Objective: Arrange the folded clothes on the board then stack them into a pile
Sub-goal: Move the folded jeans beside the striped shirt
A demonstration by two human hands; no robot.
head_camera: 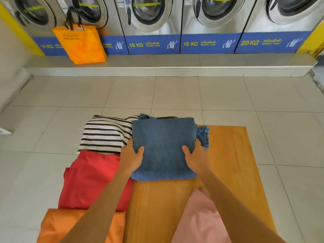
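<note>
Folded blue jeans [164, 146] lie at the far end of the wooden board [231, 163]. My left hand [130, 159] grips their left edge and my right hand [195, 157] grips their right edge, thumbs on top. Left of the jeans sits a folded black-and-white striped shirt [105, 135]. Nearer to me on the left lie a folded red garment [91, 179] and a folded orange garment [59, 225]. A pink garment [201, 220] lies at the near right, partly under my right forearm.
The board rests over a grey tiled floor [175, 95]. A row of front-loading washing machines [152, 20] stands on a raised step [175, 67] at the back. An orange shopping bag [80, 44] leans against the machines at the back left.
</note>
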